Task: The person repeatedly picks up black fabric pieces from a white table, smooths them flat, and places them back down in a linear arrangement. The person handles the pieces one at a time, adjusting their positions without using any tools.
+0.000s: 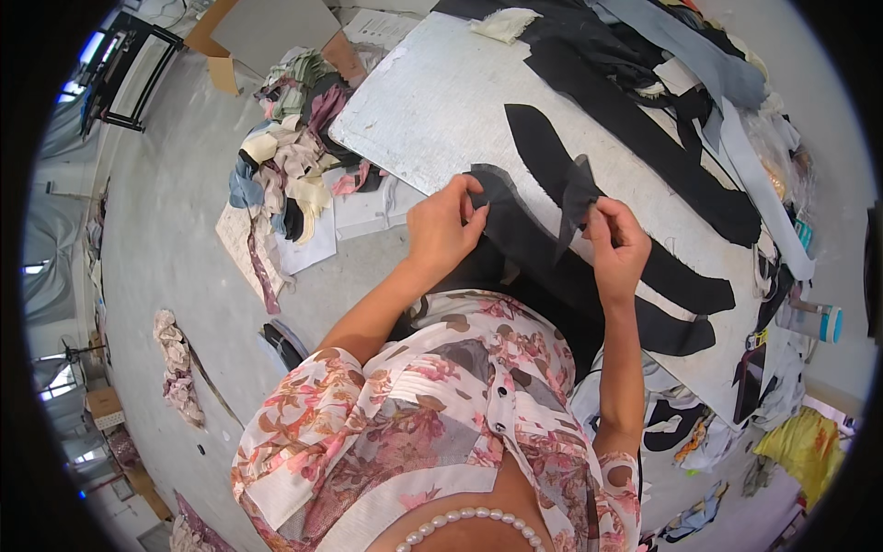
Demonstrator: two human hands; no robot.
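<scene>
My left hand (446, 224) pinches the near-left end of a long, curved black fabric piece (522, 224), with thumb and fingertips on its edge. That piece runs right along the table's near edge, partly behind my right hand. My right hand (620, 244) is closed on a folded, pointed flap of thin dark fabric (577, 198), raised above the table. Whether this flap joins the piece in my left hand cannot be made out. Just beyond lies another curved black fabric piece (535, 143) with frayed pale edges, flat on the white table (432, 101).
A long black strip (635, 138) and a grey-blue strip (685, 51) lie at the far right. A dark phone (750, 382) rests near the right corner. Fabric scraps (299, 152) are heaped beyond the left edge, near a cardboard box (267, 37). Yellow cloth (809, 451) lies lower right.
</scene>
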